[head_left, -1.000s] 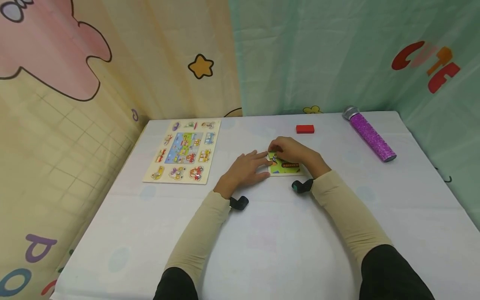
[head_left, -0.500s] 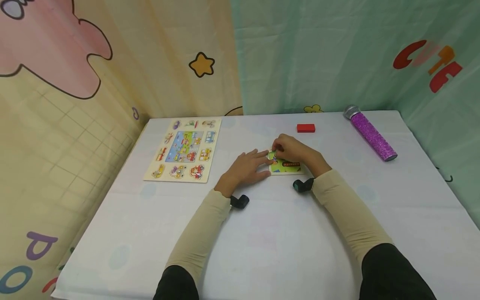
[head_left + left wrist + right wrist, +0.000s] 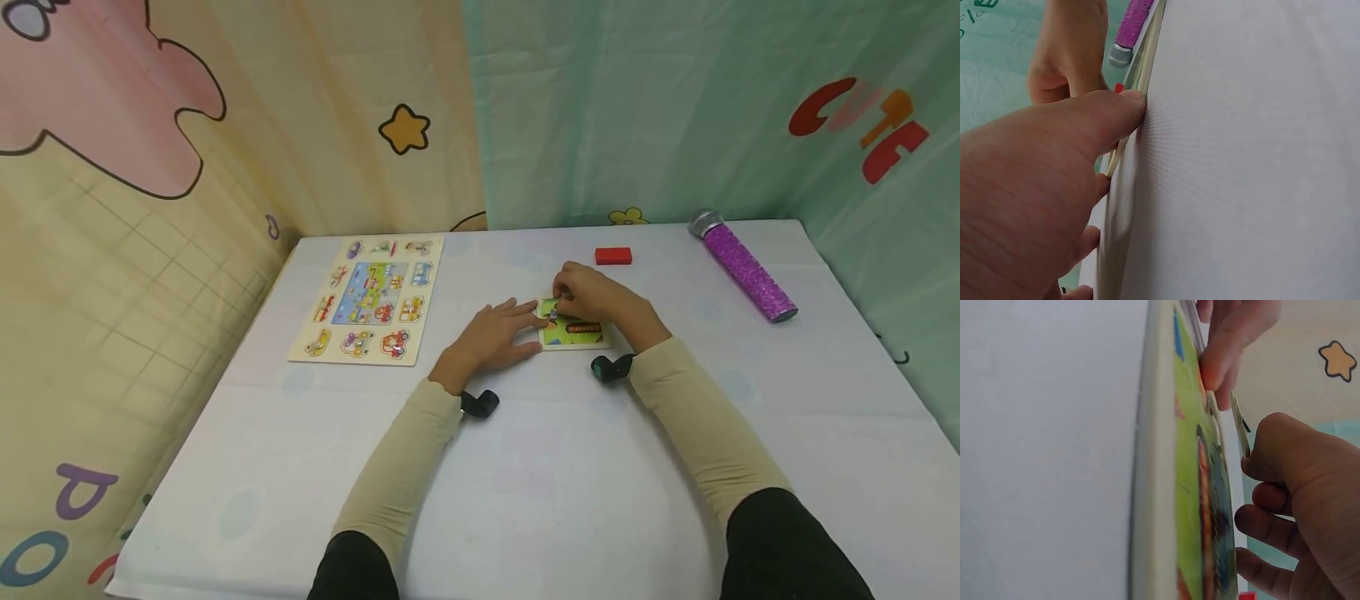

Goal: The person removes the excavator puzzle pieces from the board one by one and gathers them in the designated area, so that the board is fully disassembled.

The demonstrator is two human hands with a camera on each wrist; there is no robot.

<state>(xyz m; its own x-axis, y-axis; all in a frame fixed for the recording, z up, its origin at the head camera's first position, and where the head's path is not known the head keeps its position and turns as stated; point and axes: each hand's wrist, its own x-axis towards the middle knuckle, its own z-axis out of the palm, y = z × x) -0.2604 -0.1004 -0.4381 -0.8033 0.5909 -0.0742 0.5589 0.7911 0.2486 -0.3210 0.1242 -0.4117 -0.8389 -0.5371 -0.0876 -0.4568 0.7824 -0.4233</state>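
Note:
A small green picture puzzle board (image 3: 583, 334) lies on the white table between the two hands. My left hand (image 3: 491, 336) rests at its left side, fingers spread and fairly straight; fingertips touch the board, and the thumb lies against its edge in the left wrist view. Over the far part of the board, my right hand (image 3: 596, 296) pinches a thin flat puzzle piece (image 3: 1240, 425) between thumb and finger. Seen from the right wrist, that piece stands tilted, apart from the board's surface. Its printed face is hidden from me.
A larger wooden puzzle board (image 3: 420, 333) with vehicle pictures lies at the left. Behind the right hand is a red block (image 3: 613, 256). A glittery purple microphone (image 3: 750, 271) lies at the back right. Printed curtains (image 3: 600, 108) stand behind the table (image 3: 525, 483).
My right hand has shifted a little to the right and away from me, showing more of the small board's left part. My left hand has stayed nearly still.

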